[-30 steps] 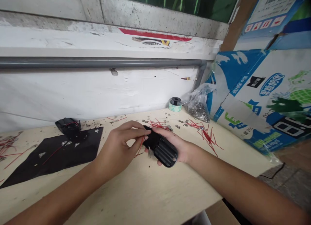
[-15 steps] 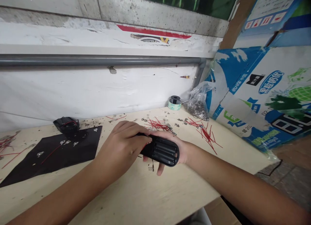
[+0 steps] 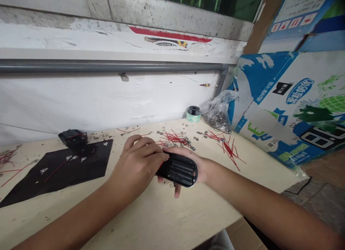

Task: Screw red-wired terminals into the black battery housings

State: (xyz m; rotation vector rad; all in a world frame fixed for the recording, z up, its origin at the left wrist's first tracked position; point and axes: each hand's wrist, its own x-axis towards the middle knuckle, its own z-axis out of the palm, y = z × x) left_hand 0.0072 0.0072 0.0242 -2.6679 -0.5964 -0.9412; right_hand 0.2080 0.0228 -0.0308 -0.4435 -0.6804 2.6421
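Black battery holder [image 3: 179,169] lying across the cupped right hand [image 3: 201,169], held there, left hand [image 3: 136,163] clenched at its end, seemingly pinching a red wire [image 3: 161,166], view partly blocked

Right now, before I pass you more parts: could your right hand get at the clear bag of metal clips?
Probably yes, once it lets go. The right hand is cradling the battery holder, but only loose red wires lie between it and the clear bag, and nothing tall blocks the way.

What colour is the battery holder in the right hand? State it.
Black plastic battery holder, clearest in the head view.
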